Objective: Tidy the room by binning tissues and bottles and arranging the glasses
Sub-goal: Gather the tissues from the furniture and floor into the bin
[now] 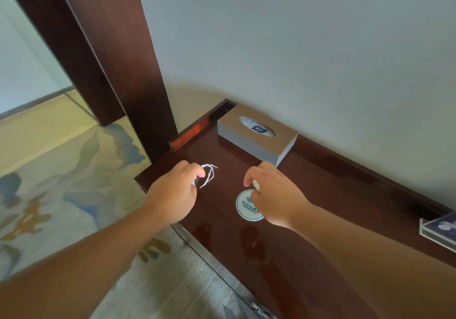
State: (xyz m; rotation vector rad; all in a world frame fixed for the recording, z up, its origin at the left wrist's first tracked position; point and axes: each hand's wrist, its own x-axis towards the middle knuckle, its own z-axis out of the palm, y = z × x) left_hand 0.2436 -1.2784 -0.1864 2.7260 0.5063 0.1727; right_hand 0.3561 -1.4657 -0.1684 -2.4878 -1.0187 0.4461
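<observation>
My left hand point(176, 190) is closed around a thin twisted strip of white tissue point(209, 174) that sticks out past the fingers, just above the dark wooden table point(283, 244). Over a round white coaster point(244, 206) with green print, my right hand point(271, 190) pinches a small white scrap point(255, 184). What the scrap is cannot be told. No glasses or bottles are in view.
A grey tissue box point(259, 137) stands at the table's back left corner against the wall. A clear acrylic holder point(439, 230) sits at the right edge. A dark wooden door frame point(118, 59) rises at the left. Patterned carpet point(61, 183) lies below.
</observation>
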